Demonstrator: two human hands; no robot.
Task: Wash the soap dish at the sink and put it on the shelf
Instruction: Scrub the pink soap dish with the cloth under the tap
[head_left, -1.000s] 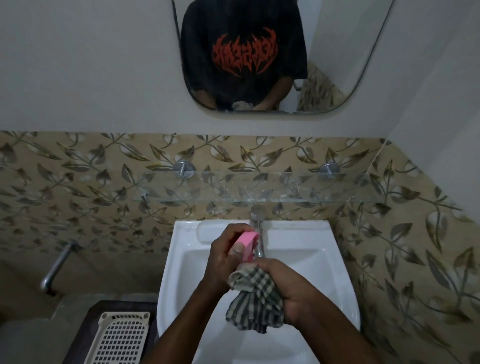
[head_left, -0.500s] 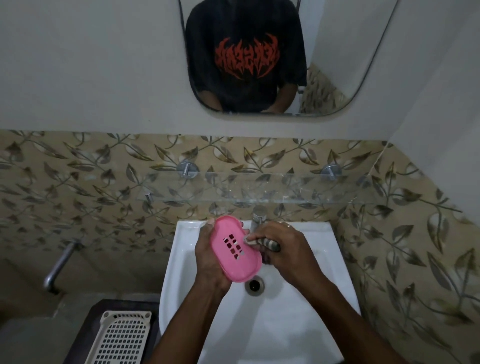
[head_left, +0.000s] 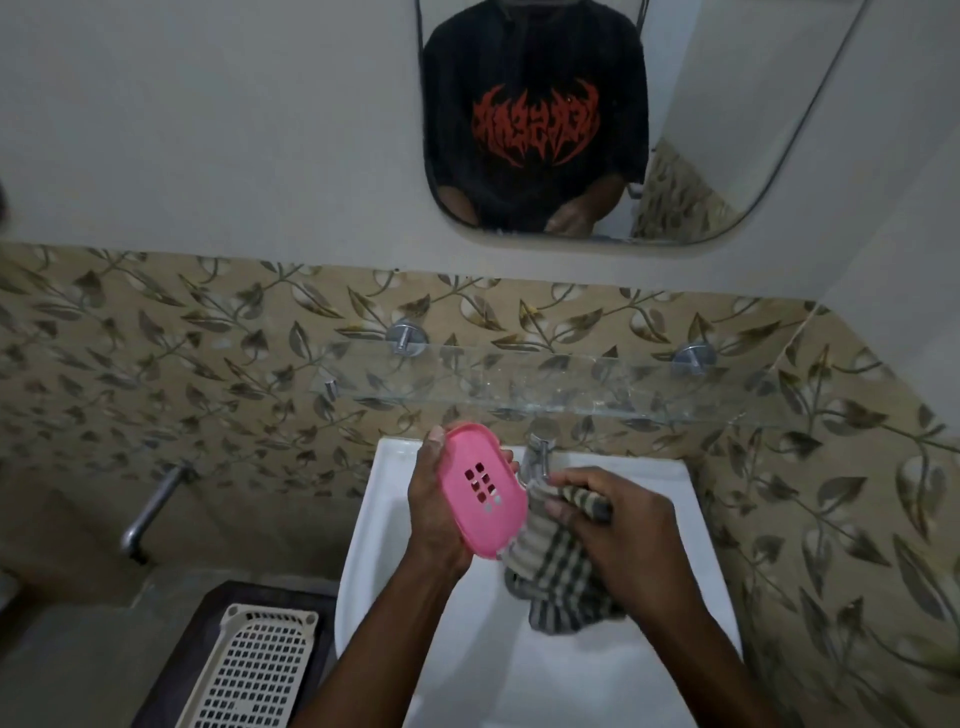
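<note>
My left hand (head_left: 434, 512) grips the pink oval soap dish (head_left: 480, 488) over the white sink (head_left: 374, 519), its slotted face tilted toward me. My right hand (head_left: 618, 530) is closed on a checked grey-and-cream cloth (head_left: 558, 577), which hangs down into the basin and touches the dish's right edge. The steel tap (head_left: 537, 460) stands just behind the dish. A glass shelf (head_left: 545, 387) runs along the tiled wall above the sink, and nothing lies on it.
A cream perforated basket (head_left: 254, 670) rests on a dark surface left of the sink. A metal pipe (head_left: 150, 512) sticks out of the left wall. A mirror (head_left: 701, 156) hangs above, reflecting a person in a black printed shirt. The tiled right wall stands close to the sink.
The dish turned from edge-on to showing its slotted face. My right hand went up to the tap with the cloth bunched, then came back beside the dish with the cloth hanging down.
</note>
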